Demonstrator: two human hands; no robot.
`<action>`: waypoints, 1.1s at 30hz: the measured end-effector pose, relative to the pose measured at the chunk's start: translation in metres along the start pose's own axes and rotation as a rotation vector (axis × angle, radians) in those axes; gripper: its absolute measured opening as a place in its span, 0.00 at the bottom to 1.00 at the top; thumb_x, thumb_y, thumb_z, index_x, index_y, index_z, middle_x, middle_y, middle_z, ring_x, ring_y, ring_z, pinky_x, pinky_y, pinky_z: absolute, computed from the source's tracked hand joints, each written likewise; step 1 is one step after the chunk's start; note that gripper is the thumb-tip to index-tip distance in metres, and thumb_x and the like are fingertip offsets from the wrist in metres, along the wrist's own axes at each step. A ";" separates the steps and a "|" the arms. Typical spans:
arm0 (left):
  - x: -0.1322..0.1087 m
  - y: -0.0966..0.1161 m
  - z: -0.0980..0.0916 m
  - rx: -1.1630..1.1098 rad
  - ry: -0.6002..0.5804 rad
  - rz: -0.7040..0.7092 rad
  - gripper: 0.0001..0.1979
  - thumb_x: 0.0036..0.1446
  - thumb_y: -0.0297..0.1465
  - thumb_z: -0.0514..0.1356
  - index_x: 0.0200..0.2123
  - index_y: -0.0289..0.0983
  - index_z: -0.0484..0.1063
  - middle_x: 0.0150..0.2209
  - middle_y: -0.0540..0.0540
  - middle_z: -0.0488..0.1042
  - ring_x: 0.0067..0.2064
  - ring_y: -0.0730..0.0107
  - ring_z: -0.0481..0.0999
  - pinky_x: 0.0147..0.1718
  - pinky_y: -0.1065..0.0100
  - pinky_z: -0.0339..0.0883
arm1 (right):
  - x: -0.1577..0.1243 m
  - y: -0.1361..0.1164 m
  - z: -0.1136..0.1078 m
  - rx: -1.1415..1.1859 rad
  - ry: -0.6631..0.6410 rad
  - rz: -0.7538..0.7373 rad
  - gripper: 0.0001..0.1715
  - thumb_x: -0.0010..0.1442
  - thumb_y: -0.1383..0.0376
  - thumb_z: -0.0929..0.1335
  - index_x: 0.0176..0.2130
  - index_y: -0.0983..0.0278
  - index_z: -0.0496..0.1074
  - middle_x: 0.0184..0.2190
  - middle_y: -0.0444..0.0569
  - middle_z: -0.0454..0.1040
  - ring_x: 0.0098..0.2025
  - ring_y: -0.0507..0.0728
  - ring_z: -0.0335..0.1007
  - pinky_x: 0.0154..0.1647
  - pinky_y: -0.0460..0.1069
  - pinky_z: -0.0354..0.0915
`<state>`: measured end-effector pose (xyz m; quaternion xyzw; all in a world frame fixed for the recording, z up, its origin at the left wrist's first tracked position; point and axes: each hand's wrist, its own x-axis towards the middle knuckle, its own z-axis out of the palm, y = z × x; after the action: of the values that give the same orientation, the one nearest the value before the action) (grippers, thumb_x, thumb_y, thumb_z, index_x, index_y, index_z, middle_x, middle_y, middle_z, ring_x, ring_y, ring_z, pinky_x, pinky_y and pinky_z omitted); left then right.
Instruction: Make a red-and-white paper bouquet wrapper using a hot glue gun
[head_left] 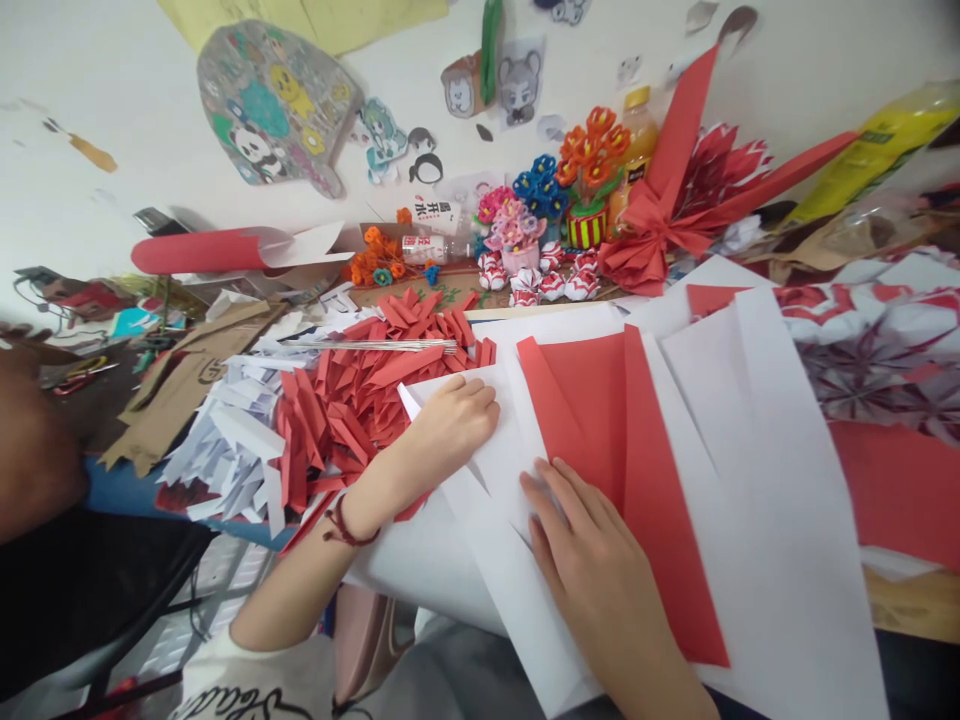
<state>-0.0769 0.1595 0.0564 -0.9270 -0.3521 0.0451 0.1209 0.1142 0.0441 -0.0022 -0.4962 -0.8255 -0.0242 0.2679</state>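
A long red paper (660, 480) with folded side edges lies across large white sheets (772, 500). My right hand (589, 550) rests flat, fingers spread, over the red paper's left edge and the white paper beside it. My left hand (461, 410) is curled with its knuckles up, pressing on a white folded sheet (491, 480) left of the red paper; its fingertips are tucked under, so anything within them is hidden. Just left of that hand is a heap of folded red strips (330, 420).
White folded strips (240, 440) and torn cardboard (187, 380) lie at the left. Behind the paper are craft flowers (592, 150), red and white paper balls (551, 285) and a large red bow (660, 235). Another person's arm (34, 440) shows at the left edge.
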 end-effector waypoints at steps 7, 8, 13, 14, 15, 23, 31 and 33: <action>0.002 -0.006 0.004 0.041 -0.027 0.050 0.10 0.67 0.22 0.56 0.32 0.34 0.73 0.33 0.43 0.74 0.36 0.60 0.71 0.37 0.60 0.57 | -0.001 -0.002 0.002 -0.012 -0.008 0.014 0.21 0.67 0.73 0.61 0.56 0.73 0.73 0.57 0.60 0.75 0.60 0.68 0.71 0.53 0.61 0.72; 0.002 -0.007 0.005 0.050 -0.022 0.054 0.10 0.67 0.23 0.56 0.32 0.34 0.73 0.33 0.43 0.73 0.36 0.59 0.71 0.37 0.60 0.58 | -0.001 -0.001 0.002 -0.011 -0.009 0.013 0.21 0.67 0.73 0.61 0.56 0.73 0.73 0.58 0.60 0.75 0.60 0.68 0.71 0.54 0.61 0.72; -0.001 -0.002 0.004 0.115 -0.003 0.038 0.08 0.65 0.21 0.57 0.32 0.34 0.72 0.33 0.43 0.73 0.38 0.57 0.71 0.37 0.59 0.57 | -0.003 0.000 0.003 -0.016 -0.006 -0.007 0.21 0.68 0.72 0.61 0.57 0.72 0.73 0.59 0.60 0.74 0.60 0.68 0.70 0.55 0.60 0.72; -0.001 -0.001 0.003 0.130 -0.006 0.035 0.08 0.65 0.21 0.57 0.32 0.34 0.71 0.33 0.43 0.73 0.38 0.57 0.71 0.36 0.59 0.57 | -0.003 0.000 0.003 -0.019 -0.007 -0.009 0.21 0.68 0.72 0.61 0.57 0.72 0.73 0.59 0.60 0.74 0.61 0.68 0.70 0.55 0.60 0.71; -0.001 0.001 0.001 0.146 -0.013 0.033 0.08 0.65 0.21 0.57 0.32 0.34 0.71 0.33 0.43 0.73 0.38 0.57 0.71 0.36 0.59 0.57 | -0.004 0.000 0.003 -0.022 -0.009 -0.010 0.22 0.68 0.72 0.61 0.57 0.72 0.72 0.59 0.60 0.74 0.61 0.68 0.70 0.56 0.60 0.71; 0.000 0.007 -0.002 0.198 -0.013 0.010 0.08 0.65 0.20 0.56 0.33 0.33 0.72 0.34 0.41 0.73 0.39 0.56 0.72 0.36 0.59 0.57 | -0.006 0.000 0.004 -0.004 -0.008 -0.013 0.21 0.69 0.71 0.61 0.58 0.72 0.72 0.59 0.60 0.73 0.61 0.68 0.69 0.56 0.60 0.70; -0.003 -0.002 0.000 0.194 0.075 -0.054 0.09 0.66 0.23 0.57 0.33 0.34 0.73 0.33 0.43 0.74 0.37 0.57 0.73 0.36 0.58 0.54 | -0.006 0.000 0.004 0.014 -0.005 -0.009 0.22 0.69 0.70 0.60 0.58 0.72 0.71 0.60 0.61 0.73 0.62 0.68 0.68 0.57 0.61 0.70; -0.005 -0.004 0.001 0.142 0.086 -0.044 0.09 0.68 0.25 0.57 0.33 0.35 0.74 0.33 0.45 0.74 0.36 0.59 0.73 0.37 0.58 0.53 | -0.006 0.000 0.004 0.016 -0.001 -0.005 0.22 0.69 0.70 0.60 0.58 0.72 0.72 0.59 0.61 0.73 0.62 0.67 0.68 0.56 0.61 0.70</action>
<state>-0.0836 0.1590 0.0567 -0.9092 -0.3629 0.0272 0.2023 0.1146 0.0403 -0.0081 -0.4922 -0.8270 -0.0180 0.2711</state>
